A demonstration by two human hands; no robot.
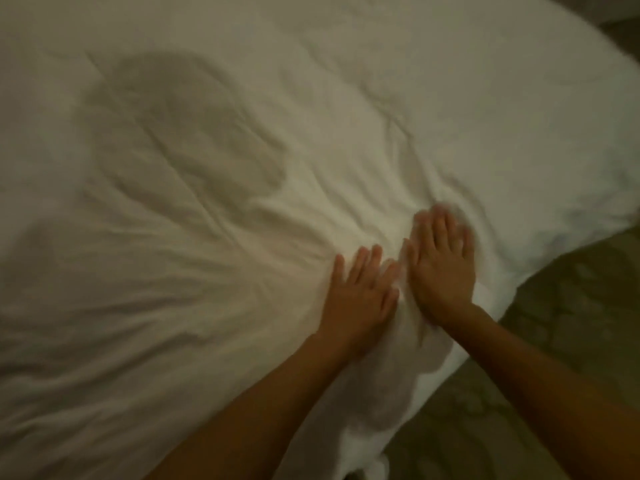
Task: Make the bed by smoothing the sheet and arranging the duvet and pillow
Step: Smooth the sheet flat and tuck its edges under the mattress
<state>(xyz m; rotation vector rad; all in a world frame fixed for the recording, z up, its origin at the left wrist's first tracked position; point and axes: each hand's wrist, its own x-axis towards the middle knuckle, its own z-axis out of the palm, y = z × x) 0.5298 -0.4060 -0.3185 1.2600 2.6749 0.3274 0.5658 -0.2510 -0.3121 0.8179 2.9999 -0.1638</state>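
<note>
Item: sheet (pixel 207 209), white, creased. It covers the bed (pixel 540 109) across nearly the whole view. Folds fan outward to the left and upward from the spot where the hands lie. Whether this cloth is the sheet itself or the duvet's face cannot be told.

Item: left hand (pixel 360 299). It lies palm down on the sheet near the bed's near edge, with fingers straight and slightly spread. Grip: released, holding nothing, flat on the cloth.

Item: right hand (pixel 441 271). It lies palm down just beside the left hand, a little farther up the bed, and a narrow ridge of cloth stands between the two. The fingers are straight and their tips are blurred. Grip: released, flat on the cloth.

Item: forearms, bare. The left forearm (pixel 263 407) and the right forearm (pixel 554 382) enter from the lower edge.

Item: shadow (pixel 180 133), rounded and dark, on the sheet at upper left.

Item: floor (pixel 571 327), a dim greenish patterned carpet, to the right of and below the bed's edge. The cloth's edge hangs over the bed side at lower centre.
</note>
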